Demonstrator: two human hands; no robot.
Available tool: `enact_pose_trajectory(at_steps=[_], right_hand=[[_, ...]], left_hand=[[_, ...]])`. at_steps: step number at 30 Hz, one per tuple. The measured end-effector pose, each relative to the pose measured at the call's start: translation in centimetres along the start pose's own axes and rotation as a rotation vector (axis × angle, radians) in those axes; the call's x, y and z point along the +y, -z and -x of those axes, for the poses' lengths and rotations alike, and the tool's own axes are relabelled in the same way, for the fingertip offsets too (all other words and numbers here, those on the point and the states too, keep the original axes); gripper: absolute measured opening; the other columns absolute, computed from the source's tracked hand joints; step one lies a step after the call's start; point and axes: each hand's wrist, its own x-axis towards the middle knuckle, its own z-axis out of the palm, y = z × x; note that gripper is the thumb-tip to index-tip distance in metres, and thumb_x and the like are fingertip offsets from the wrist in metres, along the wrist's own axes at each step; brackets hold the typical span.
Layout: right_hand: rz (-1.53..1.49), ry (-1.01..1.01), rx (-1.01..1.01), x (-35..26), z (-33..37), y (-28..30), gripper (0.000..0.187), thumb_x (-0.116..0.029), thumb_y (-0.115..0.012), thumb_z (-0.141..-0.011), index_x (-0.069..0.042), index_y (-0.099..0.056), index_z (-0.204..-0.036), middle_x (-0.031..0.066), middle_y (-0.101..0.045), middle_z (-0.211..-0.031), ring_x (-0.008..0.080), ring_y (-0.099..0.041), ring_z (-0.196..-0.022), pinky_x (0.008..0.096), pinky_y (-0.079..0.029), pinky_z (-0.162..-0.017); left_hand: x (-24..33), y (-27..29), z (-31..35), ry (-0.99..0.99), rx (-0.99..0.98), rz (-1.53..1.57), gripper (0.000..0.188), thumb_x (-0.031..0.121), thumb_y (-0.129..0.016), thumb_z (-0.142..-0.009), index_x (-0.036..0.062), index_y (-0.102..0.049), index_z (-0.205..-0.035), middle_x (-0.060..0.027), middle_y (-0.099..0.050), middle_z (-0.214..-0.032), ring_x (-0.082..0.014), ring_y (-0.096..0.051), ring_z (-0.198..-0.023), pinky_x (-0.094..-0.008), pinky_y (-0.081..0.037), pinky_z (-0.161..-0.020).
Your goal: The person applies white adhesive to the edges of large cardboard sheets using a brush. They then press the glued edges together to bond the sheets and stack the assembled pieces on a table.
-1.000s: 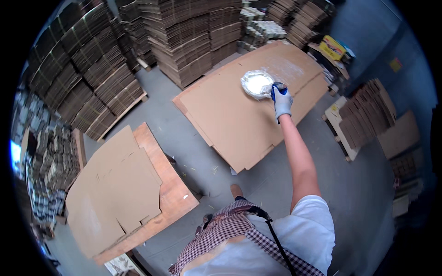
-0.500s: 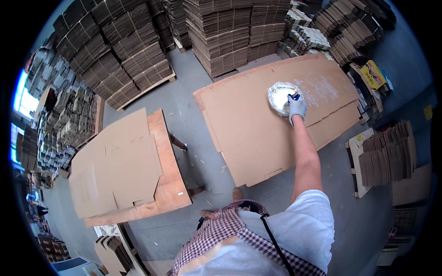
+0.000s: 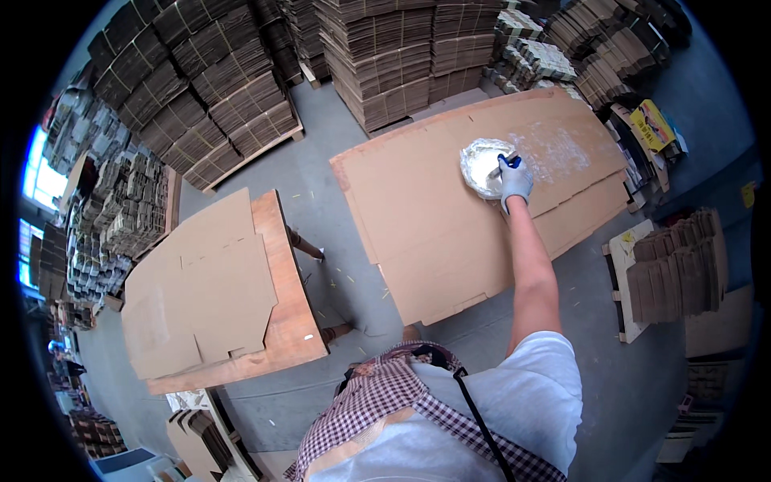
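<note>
The right hand (image 3: 515,180), in a pale grey glove, reaches out at full arm's length and clenches the blue handle of a brush (image 3: 508,163), whose head dips into a shallow white bowl (image 3: 479,166) of pale paste. The bowl sits on a large flat cardboard sheet (image 3: 434,225) laid on the grey floor, toward the sheet's far right part. Just beside the bowl, to its right, whitish smears (image 3: 554,153) mark the cardboard. The left hand is out of view.

To the left, well apart from the sheet, a wooden table (image 3: 293,321) carries 1 cut cardboard blank (image 3: 201,289) lying flat on its top. Stacks of folded cartons (image 3: 393,64) stand beyond the sheet's far edge, and more stacks (image 3: 193,96) line the left side. A smaller pile of brown cardboard pieces (image 3: 675,273) lies on the floor to the right.
</note>
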Motion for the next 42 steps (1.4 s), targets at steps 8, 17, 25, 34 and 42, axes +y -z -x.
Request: enact_pose_trajectory(at_steps=[8,17,25,34,42], right_hand=[[-0.550,-0.373,0.023,-0.9,-1.0,0.8,0.032,-0.033,-0.070,-0.083,-0.002,-0.067,-0.076,0.0048,-0.063,-0.061,0.0110,-0.061,-0.050,0.0279,-0.048,-0.045],[-1.062,-0.705,-0.117,2.0,-1.9,-1.6,0.030,-0.039,-0.067,-0.085,-0.009,-0.061,-0.086,0.0045,-0.060,-0.062,0.0148,-0.055,-0.044,0.0271,-0.044,-0.037],[-1.382,-0.594,-0.526,-1.8,4.7,-0.5,0.040,-0.047,-0.048,-0.092,-0.011,-0.065,-0.097,0.0050,-0.065,-0.084,0.0207,-0.060,-0.074,0.0329,-0.050,-0.068],[-1.382,-0.522,-1.233,-14.9,31.4,1.5,0.038,-0.048,-0.056,-0.089,-0.018,-0.065,-0.068,0.0008,-0.063,-0.061,0.0173,-0.059,-0.051,0.0320,-0.044,-0.040],[-1.503,-0.473,-1.698,-27.4,56.8,-4.8,0.038,-0.044,-0.051,-0.092,-0.011,-0.067,-0.083,0.0038,-0.067,-0.072,0.0212,-0.063,-0.062,0.0354,-0.050,-0.052]], left_hand=[[-0.7,0.2,0.6,0.013,0.012,0.010,0.029,0.031,-0.059,-0.082,0.0062,-0.060,-0.096,-0.0134,-0.065,-0.089,-0.0301,-0.062,-0.079,-0.0388,-0.048,-0.068],[-2.4,0.1,1.5,0.021,0.034,0.042,0.028,0.030,-0.060,-0.081,0.0059,-0.060,-0.095,-0.0134,-0.065,-0.087,-0.0305,-0.062,-0.078,-0.0389,-0.048,-0.067],[-13.8,4.0,3.7,-0.432,0.225,-0.619,0.028,0.030,-0.061,-0.080,0.0056,-0.060,-0.094,-0.0135,-0.064,-0.085,-0.0309,-0.062,-0.076,-0.0389,-0.048,-0.066],[-27.2,3.8,5.0,0.092,0.189,0.533,0.032,0.042,-0.055,-0.089,0.0119,-0.059,-0.101,-0.0103,-0.065,-0.081,-0.0241,-0.059,-0.060,-0.0394,-0.047,-0.052],[-39.5,10.6,3.9,0.224,0.304,0.638,0.033,0.037,-0.056,-0.089,0.0107,-0.060,-0.110,-0.0128,-0.065,-0.081,-0.0244,-0.060,-0.063,-0.0389,-0.047,-0.057]])
